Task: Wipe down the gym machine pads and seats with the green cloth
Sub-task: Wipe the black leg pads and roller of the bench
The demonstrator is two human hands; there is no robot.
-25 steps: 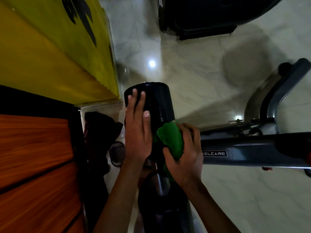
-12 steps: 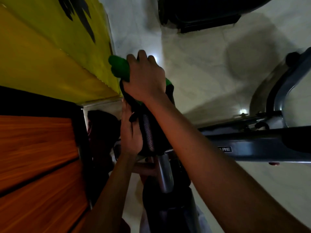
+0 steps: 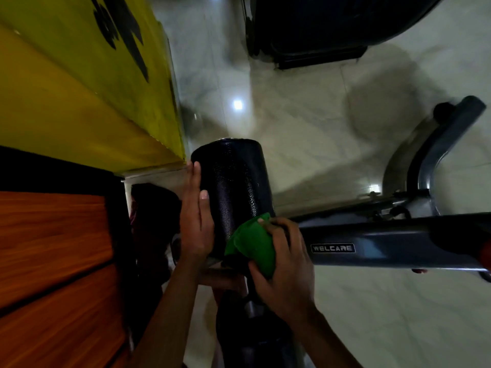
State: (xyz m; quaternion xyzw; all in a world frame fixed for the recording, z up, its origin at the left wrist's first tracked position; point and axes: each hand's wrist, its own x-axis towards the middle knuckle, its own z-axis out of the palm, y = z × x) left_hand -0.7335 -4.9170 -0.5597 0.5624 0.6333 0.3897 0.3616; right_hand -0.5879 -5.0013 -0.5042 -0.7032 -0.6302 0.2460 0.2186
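Note:
A black textured roller pad [image 3: 233, 189] stands out from the grey machine arm [image 3: 385, 248] marked WELCARE. My left hand [image 3: 195, 221] lies flat against the pad's left side, fingers straight. My right hand [image 3: 281, 264] grips the bunched green cloth [image 3: 249, 243] and presses it against the pad's near end, by the arm. A second dark roller pad [image 3: 255, 338] sits below, partly hidden by my forearms.
A yellow and orange wall [image 3: 79, 128] runs close along the left. The floor [image 3: 318, 134] is pale marble tile. A large dark machine base [image 3: 318, 27] stands at the top. A curved grey frame tube [image 3: 438, 144] rises on the right. A dark bag-like shape [image 3: 154, 221] lies by the wall.
My right hand has drawn the green cloth back from the pad's far end to its near end. My left hand has stayed on the pad's left side.

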